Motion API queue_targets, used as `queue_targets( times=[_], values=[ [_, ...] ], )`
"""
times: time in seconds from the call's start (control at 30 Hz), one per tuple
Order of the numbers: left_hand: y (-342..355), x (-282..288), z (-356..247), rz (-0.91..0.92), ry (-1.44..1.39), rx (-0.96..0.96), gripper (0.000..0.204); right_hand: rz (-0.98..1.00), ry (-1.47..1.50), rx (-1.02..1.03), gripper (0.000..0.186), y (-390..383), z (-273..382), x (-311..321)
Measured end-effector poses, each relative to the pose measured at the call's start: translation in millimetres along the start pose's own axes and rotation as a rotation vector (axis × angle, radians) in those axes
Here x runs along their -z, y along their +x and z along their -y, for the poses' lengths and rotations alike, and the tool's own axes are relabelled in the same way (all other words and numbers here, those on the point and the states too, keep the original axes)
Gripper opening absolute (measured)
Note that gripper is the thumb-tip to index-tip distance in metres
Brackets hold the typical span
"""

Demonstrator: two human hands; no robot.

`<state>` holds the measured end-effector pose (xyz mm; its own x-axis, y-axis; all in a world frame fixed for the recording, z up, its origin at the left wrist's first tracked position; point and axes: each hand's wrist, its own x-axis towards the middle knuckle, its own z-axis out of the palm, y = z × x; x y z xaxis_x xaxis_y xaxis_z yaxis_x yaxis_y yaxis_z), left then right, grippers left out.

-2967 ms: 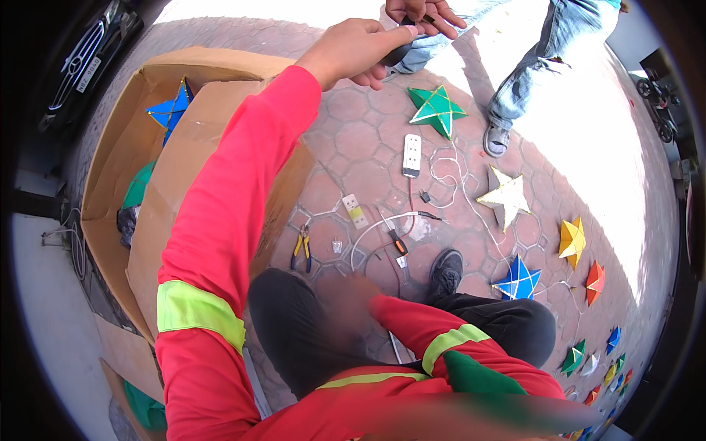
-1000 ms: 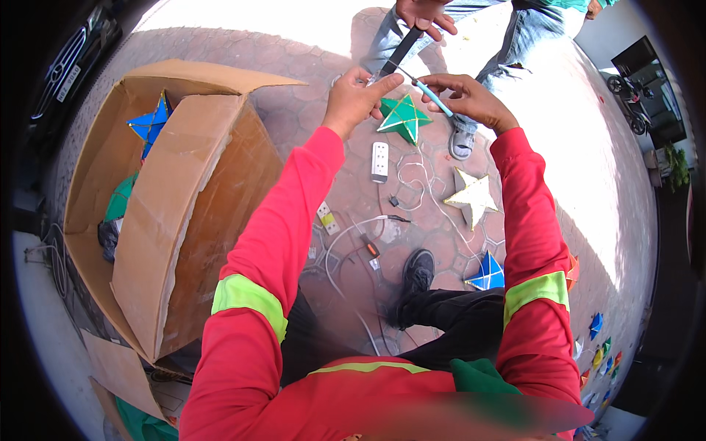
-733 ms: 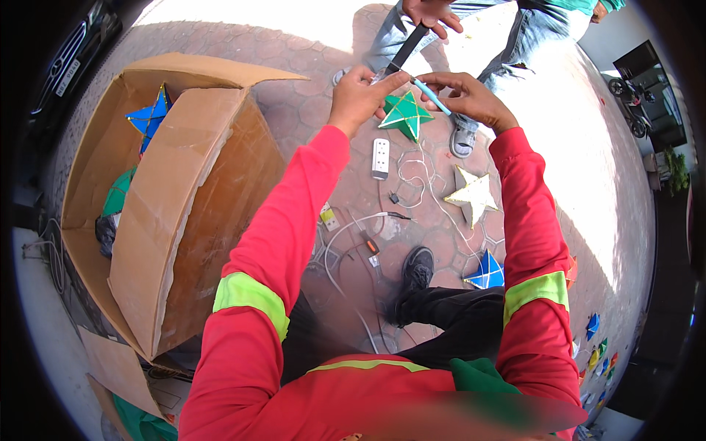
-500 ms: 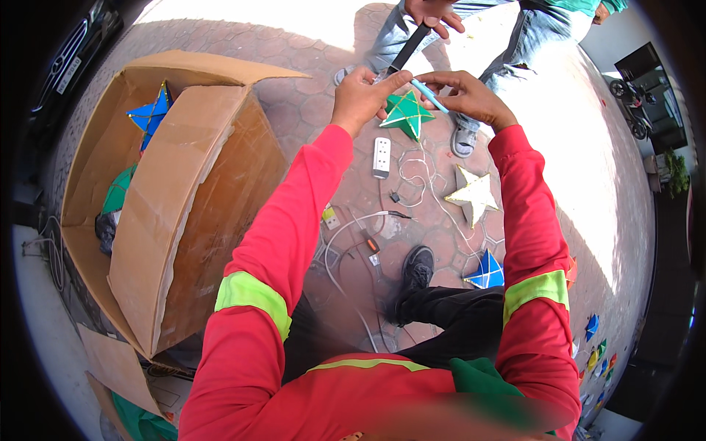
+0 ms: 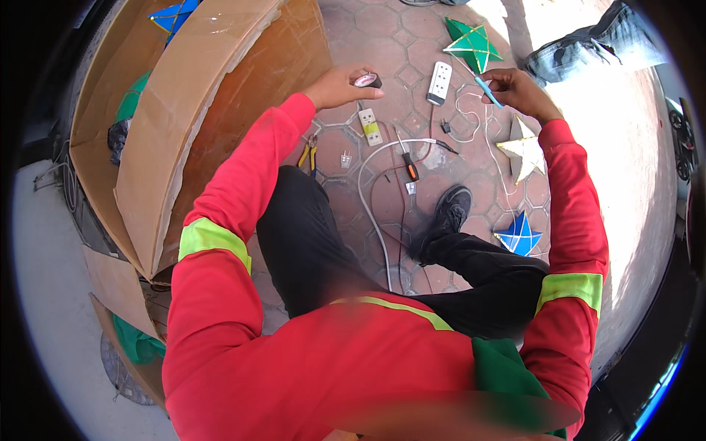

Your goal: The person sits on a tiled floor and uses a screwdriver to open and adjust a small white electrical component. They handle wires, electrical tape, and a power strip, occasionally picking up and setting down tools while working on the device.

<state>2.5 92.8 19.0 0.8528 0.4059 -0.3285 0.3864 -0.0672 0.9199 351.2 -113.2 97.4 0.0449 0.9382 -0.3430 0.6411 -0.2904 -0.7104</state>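
My left hand [image 5: 338, 86] is closed around a roll of black tape [image 5: 366, 79], held above the paving beside the cardboard box. In my right hand [image 5: 521, 92] a slim light-blue stick-like piece [image 5: 488, 92] is pinched; its exact kind is unclear. A thin white cord runs close to that piece. Just beyond it lies a green star lantern [image 5: 473, 47] with gold trim. A white star lantern [image 5: 523, 149] and a blue star lantern [image 5: 519, 237] rest below my right hand. Between my hands lies a white power strip [image 5: 440, 79].
The large open cardboard box [image 5: 173, 128] at left holds a blue star. On the paving are a screwdriver [image 5: 409, 167], yellow-handled pliers [image 5: 307, 156], a white socket block [image 5: 370, 127], a black plug [image 5: 446, 127] and loose cables. Another person's jeans [image 5: 588, 48] show at upper right.
My hands have drawn apart, the left toward the box, the right rightward. The black strip between my left hand and another person's hand is gone from view. My view has tilted downward.
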Motion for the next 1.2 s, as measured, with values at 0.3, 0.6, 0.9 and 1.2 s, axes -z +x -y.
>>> queue_targets(
  times=[0.3, 0.6, 0.9, 1.2],
  values=[
    [-167.7, 12.8, 216.3, 0.118, -0.023, 0.232, 0.046, 0.342, -0.454, 0.181, 0.037, 10.3, -26.0, -376.5],
    [-266.2, -74.6, 307.4, -0.370, 0.644, 0.068, 0.042, 0.128, -0.344, 0.208, 0.017, -5.7, 29.6, -511.8],
    [-265.3, -87.6, 300.1, -0.550, 0.710, 0.133, 0.040, 0.246, -0.415, 0.153, 0.013, 2.5, 32.5, -518.4],
    [-231.0, -48.6, 288.8, -0.507, 0.224, 0.248, 0.038, 0.159, -0.480, 0.236, 0.024, 1.4, 33.8, -520.8]
  ],
)
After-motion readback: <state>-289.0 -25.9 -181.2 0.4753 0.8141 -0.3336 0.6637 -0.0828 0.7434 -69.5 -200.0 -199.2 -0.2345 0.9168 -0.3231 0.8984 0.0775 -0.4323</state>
